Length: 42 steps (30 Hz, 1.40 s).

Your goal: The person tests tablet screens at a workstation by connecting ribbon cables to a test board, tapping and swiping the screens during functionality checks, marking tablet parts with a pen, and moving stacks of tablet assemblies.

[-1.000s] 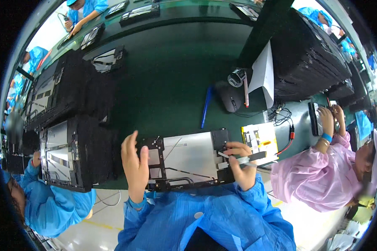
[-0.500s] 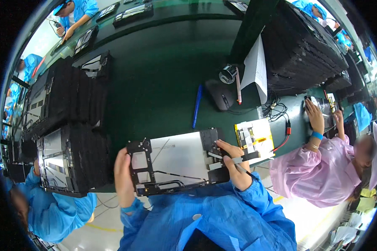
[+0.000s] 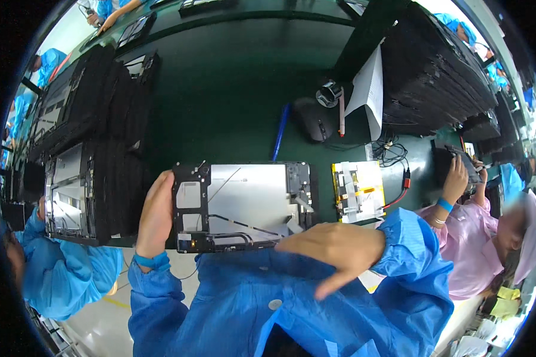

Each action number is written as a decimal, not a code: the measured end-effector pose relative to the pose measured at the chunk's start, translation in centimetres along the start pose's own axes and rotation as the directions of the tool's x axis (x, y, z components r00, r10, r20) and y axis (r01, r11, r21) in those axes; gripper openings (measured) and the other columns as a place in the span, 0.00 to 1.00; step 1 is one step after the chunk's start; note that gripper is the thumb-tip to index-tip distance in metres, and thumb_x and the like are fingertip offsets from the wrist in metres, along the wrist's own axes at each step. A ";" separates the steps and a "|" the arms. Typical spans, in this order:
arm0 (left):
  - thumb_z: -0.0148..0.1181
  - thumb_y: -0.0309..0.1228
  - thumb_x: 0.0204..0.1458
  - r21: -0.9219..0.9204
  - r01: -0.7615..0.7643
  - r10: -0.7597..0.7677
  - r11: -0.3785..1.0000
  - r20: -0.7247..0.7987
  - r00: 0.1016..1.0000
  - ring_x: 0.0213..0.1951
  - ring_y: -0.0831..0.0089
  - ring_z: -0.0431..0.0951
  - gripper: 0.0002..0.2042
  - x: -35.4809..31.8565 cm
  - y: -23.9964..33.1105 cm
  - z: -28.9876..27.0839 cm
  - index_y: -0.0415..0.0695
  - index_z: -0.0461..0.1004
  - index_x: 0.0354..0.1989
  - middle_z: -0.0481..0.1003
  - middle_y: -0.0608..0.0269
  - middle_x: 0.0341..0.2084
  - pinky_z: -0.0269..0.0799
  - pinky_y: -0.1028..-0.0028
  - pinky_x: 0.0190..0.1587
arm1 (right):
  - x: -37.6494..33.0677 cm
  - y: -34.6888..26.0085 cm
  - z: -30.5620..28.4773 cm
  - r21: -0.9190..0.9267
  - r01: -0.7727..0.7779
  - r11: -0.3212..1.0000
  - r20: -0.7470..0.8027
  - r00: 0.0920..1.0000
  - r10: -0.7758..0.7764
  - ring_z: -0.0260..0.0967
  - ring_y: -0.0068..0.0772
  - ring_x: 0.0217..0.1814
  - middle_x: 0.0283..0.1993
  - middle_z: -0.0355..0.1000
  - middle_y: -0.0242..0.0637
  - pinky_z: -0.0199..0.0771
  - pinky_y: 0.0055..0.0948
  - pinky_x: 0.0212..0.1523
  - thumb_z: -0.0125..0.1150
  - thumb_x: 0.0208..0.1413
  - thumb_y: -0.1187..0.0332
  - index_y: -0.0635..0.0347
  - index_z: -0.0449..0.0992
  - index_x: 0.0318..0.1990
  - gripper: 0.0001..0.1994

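An open tablet, with a broad silver panel set in a black frame, lies face up in front of the person, just before their blue coat. The left hand is at the tablet's left edge, its straight fingers together and running along that side; whether it grips the frame or only steadies it cannot be told. The right hand is at the tablet's lower right corner, slightly blurred, with the thumb spread wide away from the fingers. It encloses nothing that shows; its fingertips overlap the tablet's near edge, and contact cannot be made out. A short grey strip sticks out near the tablet's right end, above the right hand.

Just right of the tablet, on the dark green surface, is a flat battery with yellow edges; a red wire runs beside it. Beyond the tablet's far edge lie a blue pen and a black mouse. Left of the tablet stands a stack of similar tablets. Well to the tablet's right, a co-worker in pink handles a dark device.
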<state>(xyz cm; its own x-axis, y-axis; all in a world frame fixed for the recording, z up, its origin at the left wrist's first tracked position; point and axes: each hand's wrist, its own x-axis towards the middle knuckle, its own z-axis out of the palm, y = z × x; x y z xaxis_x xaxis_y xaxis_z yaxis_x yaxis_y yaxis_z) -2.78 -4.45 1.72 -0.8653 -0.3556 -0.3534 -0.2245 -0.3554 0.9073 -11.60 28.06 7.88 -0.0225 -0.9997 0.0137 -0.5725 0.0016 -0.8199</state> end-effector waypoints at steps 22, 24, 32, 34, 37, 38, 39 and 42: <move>0.48 0.31 0.53 -0.461 -0.882 0.531 0.096 0.773 -0.347 0.36 0.62 0.78 0.11 -6.7 4.5 4.9 0.44 0.73 0.43 0.78 0.55 0.37 0.78 0.68 0.40 | -4.0 -0.2 6.3 0.789 0.594 -0.158 -0.240 0.534 0.811 0.66 0.41 0.56 0.58 0.65 0.46 0.63 0.35 0.58 0.43 0.58 0.47 0.68 0.59 0.60 0.33; 0.47 0.30 0.53 -0.474 -0.876 0.537 0.095 0.765 -0.356 0.36 0.63 0.78 0.11 -6.0 3.5 4.5 0.46 0.73 0.42 0.78 0.56 0.36 0.78 0.69 0.39 | -3.5 -0.2 5.9 0.859 0.509 -0.052 -0.231 0.478 0.847 0.66 0.39 0.56 0.58 0.65 0.46 0.63 0.33 0.58 0.44 0.58 0.51 0.68 0.58 0.61 0.31; 0.49 0.33 0.56 0.263 -0.698 0.259 -0.666 0.959 0.114 0.46 0.66 0.75 0.09 -5.7 1.6 -1.8 0.49 0.73 0.42 0.78 0.62 0.38 0.68 0.68 0.53 | -2.5 3.7 5.6 0.894 0.338 0.295 -0.413 0.363 0.836 0.63 0.28 0.55 0.58 0.63 0.38 0.59 0.23 0.56 0.46 0.51 0.71 0.64 0.53 0.65 0.31; 0.47 0.30 0.56 0.398 -0.660 0.288 -0.638 0.917 0.274 0.49 0.64 0.73 0.12 -5.2 -0.4 -3.0 0.48 0.72 0.47 0.77 0.62 0.43 0.67 0.69 0.53 | -1.7 4.1 5.6 0.879 0.301 0.370 -0.466 0.375 0.801 0.56 0.27 0.62 0.64 0.56 0.36 0.52 0.24 0.62 0.43 0.52 0.80 0.63 0.50 0.66 0.31; 0.51 0.35 0.54 0.413 -0.645 0.148 -0.642 0.893 0.425 0.55 0.60 0.68 0.17 -4.7 -0.5 -2.7 0.48 0.69 0.53 0.70 0.57 0.52 0.62 0.63 0.58 | -1.0 6.3 7.9 0.732 0.006 0.681 -0.639 0.352 0.684 0.46 0.30 0.69 0.68 0.50 0.39 0.42 0.26 0.67 0.43 0.53 0.82 0.63 0.46 0.67 0.32; 0.54 0.39 0.51 0.585 -0.690 0.155 -0.427 0.798 0.582 0.58 0.58 0.64 0.22 -5.1 -0.1 -1.7 0.48 0.67 0.55 0.66 0.55 0.55 0.56 0.59 0.61 | -1.1 6.2 8.1 0.679 0.008 0.734 -0.684 0.369 0.629 0.38 0.31 0.73 0.70 0.44 0.41 0.37 0.28 0.68 0.43 0.53 0.85 0.64 0.42 0.68 0.33; 0.57 0.44 0.48 0.732 -0.655 0.116 -0.189 0.679 0.725 0.61 0.55 0.59 0.27 -5.3 0.4 -0.7 0.48 0.65 0.57 0.62 0.53 0.59 0.51 0.55 0.63 | -1.3 6.4 8.6 0.684 0.009 0.729 -0.679 0.374 0.632 0.38 0.31 0.73 0.70 0.44 0.41 0.37 0.28 0.68 0.43 0.53 0.85 0.64 0.42 0.68 0.33; 0.62 0.48 0.41 0.755 -0.656 0.030 0.005 0.656 0.754 0.64 0.51 0.53 0.37 -5.1 0.5 0.0 0.45 0.61 0.60 0.56 0.51 0.62 0.41 0.50 0.65 | -1.6 6.1 8.8 0.672 0.179 0.719 -0.738 0.243 0.629 0.44 0.33 0.71 0.69 0.48 0.43 0.44 0.31 0.67 0.45 0.55 0.83 0.66 0.49 0.65 0.29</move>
<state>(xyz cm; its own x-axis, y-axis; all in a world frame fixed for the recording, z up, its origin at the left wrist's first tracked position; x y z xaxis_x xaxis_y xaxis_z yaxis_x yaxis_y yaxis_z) 1.55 -2.77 3.97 -0.9534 0.2880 -0.0901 0.2284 0.8838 0.4083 -7.82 29.40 -2.17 -0.9707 -0.2228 -0.0899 0.1347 -0.1949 -0.9715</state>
